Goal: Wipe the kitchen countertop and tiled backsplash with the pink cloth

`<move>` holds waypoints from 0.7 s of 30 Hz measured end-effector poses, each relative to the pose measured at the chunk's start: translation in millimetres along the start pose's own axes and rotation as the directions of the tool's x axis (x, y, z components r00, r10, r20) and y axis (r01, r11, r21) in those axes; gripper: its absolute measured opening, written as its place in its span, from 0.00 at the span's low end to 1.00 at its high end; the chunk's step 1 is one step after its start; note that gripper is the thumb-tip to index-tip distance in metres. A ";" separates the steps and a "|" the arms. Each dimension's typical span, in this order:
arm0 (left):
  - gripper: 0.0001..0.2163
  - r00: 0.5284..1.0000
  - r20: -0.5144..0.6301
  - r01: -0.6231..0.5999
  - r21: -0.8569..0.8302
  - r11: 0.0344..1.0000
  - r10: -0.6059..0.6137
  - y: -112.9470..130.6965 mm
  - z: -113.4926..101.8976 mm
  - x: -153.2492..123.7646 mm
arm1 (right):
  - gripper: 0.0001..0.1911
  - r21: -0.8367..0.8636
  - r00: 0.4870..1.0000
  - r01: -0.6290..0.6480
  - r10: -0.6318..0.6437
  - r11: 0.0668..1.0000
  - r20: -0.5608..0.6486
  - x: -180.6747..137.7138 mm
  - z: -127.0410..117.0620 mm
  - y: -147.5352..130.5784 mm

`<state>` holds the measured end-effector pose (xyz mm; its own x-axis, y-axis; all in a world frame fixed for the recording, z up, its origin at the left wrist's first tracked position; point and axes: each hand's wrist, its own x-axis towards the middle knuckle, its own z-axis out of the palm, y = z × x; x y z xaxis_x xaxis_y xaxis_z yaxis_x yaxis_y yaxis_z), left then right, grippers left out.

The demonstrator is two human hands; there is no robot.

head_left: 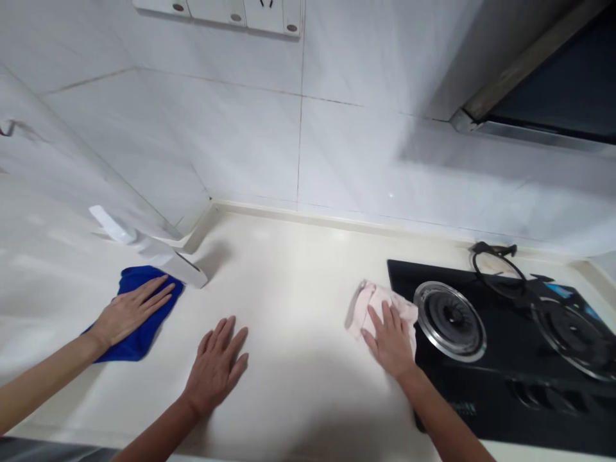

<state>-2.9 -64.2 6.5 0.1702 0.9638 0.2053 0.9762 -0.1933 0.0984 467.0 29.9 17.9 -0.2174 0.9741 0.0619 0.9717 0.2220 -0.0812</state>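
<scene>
My left hand (216, 369) lies flat on the cream countertop (289, 289), its fingers spread and nothing under them that I can see. On the right, my right hand (392, 340) presses on a folded pale pink cloth (363, 308), fingers bent over it. The cloth lies on the counter against the left edge of the black gas stove (433, 378). At the far left another person's hand (128, 314) rests on a blue cloth (137, 340), apart from my left hand.
A white pillar-like piece (161, 253) with a lever rises beside the blue cloth. The stove has a round burner (451, 321) and a black ring-shaped pan support (500, 273). A dark range hood (553, 96) overhangs at upper right. Wall sockets (264, 13) sit at the top.
</scene>
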 end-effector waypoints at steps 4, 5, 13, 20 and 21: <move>0.25 0.999 -0.027 -0.016 0.023 1.000 0.017 -2.5 -1.4 -0.2 | 0.33 -0.027 0.997 -0.065 0.064 0.998 -0.037 127.7 3.8 27.5; 0.25 0.999 -0.041 -0.030 0.035 0.999 0.031 -2.4 -2.6 -0.2 | 0.34 -0.021 0.990 -0.133 0.132 0.991 -0.049 154.6 5.9 30.9; 0.26 0.995 -0.071 -0.063 0.077 0.995 0.069 3.3 -9.2 -1.0 | 0.49 0.111 0.831 -0.551 0.556 0.827 -0.013 290.4 23.2 -79.7; 0.27 0.997 -0.069 -0.027 0.032 0.999 0.029 5.0 -8.6 -6.7 | 0.40 0.204 0.995 -0.058 0.041 0.977 0.086 309.6 29.2 -276.5; 0.27 0.997 -0.071 -0.026 0.033 0.999 0.028 5.0 -8.8 -7.1 | 0.38 0.234 0.992 0.067 -0.091 0.970 0.092 311.2 28.2 -295.4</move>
<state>-0.4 -73.6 14.1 0.1875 0.9425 0.2766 0.9754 -0.2118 0.0607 109.7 268.6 33.2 -0.3124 0.9497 -0.0230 0.9060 0.2906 -0.3076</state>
